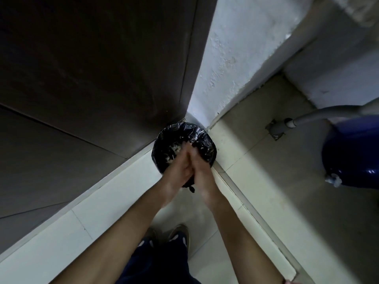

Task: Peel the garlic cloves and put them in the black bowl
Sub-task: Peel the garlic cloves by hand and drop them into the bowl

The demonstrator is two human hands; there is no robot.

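1. Garlic-type scraps [174, 150]: pale flakes lying inside black bin liner [164, 138], frame ctr. ID as garlic skins unconfirmed.
2. Bin liner: glossy, crumpled plastic, mouth facing up. Set on floor at junction of dark panel [92, 68] (upper left) and white textured wall [235, 58] (upper ctr).
3. L hand [179, 171]: fingers straight, palm pressed flat against R hand [203, 171]. Positioned over near rim of liner, just below frame ctr.
4. R hand: mirror pose, fingers straight, pointing toward liner. Nothing seen gripped by either hand.
5. Fingertips of both hands blurred, overlapping scraps area. Anything trapped between palms: cannot tell.
6. Forearms bare, entering from lower edge, converging toward ctr.
7. Grey hose [317, 112], upper right, running from floor fitting toward right edge.
8. Blue container [352, 150], right edge, standing just beside hose.
9. Beige floor tiles [256, 150], right of ctr.
10. White ledge [92, 212], lower left, running diagonally up to liner.
11. Shoes [178, 234] and dark trousers [160, 261], bottom ctr, between forearms.
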